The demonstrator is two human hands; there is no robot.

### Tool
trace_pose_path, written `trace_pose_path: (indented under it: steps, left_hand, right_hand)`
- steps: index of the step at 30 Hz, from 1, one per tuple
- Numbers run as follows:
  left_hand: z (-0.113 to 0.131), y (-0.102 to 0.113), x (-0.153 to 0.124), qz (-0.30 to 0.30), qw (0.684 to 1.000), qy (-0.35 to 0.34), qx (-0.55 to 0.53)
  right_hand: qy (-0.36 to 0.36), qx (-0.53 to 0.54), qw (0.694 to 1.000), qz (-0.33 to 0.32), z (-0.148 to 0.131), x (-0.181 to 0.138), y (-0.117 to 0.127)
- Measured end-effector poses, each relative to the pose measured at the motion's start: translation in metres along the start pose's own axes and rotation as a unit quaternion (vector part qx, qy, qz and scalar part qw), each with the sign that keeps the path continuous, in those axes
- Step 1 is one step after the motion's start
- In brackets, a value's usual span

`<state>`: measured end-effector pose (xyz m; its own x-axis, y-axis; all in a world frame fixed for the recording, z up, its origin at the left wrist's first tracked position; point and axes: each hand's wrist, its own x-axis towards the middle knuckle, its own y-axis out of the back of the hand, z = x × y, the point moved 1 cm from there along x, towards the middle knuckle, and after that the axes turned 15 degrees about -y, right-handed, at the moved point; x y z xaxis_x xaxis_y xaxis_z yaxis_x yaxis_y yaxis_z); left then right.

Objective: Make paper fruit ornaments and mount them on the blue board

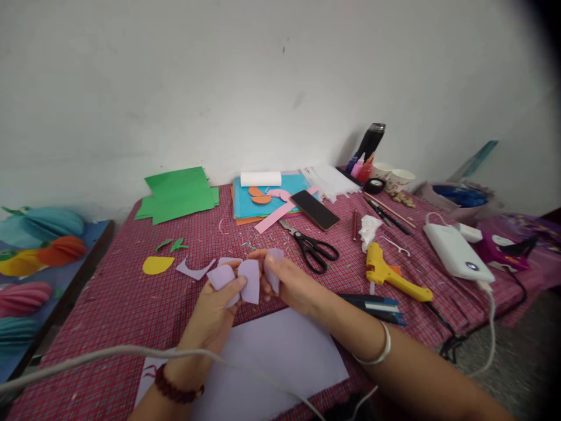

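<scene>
My left hand (219, 307) pinches several small light-purple paper pieces (250, 282) with curved edges, fanned out under its thumb. Close beside it, my right hand (291, 283) grips another light-purple paper piece (274, 270) between thumb and fingers. Both hands are raised a little over the table, and some fingers are hidden behind the paper. Below them lies a large light-purple sheet (276, 362). Black-handled scissors (313, 248) rest just beyond my right hand. A curved purple offcut (195, 270) and a yellow paper petal (158, 265) lie left of my hands.
Green sheets (179, 196), a blue paper stack (245, 204) and a phone (314, 209) lie toward the wall. On the right are a yellow glue gun (394, 275) and a white power bank (458, 251). A white cable (131, 351) crosses in front of my left wrist.
</scene>
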<state>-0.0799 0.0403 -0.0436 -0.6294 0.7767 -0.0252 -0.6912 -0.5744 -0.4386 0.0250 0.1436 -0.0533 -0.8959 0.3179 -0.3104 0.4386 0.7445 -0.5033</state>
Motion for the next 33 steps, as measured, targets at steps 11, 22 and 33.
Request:
trace_pose_path:
  steps: [11,22,33]
  left_hand:
    - [0.001,-0.010,-0.008,0.001,0.996,-0.004,0.091]
    - [-0.016,0.000,-0.005,-0.064,0.986,0.007,0.152]
    - [-0.013,-0.007,-0.007,-0.045,0.991,0.026,0.125]
  right_hand:
    - [0.007,-0.002,0.997,0.076,0.004,0.006,0.006]
    - [0.241,-0.361,0.897,0.084,-0.007,-0.012,-0.007]
    - [0.284,-0.449,0.838,0.124,0.002,-0.013,-0.009]
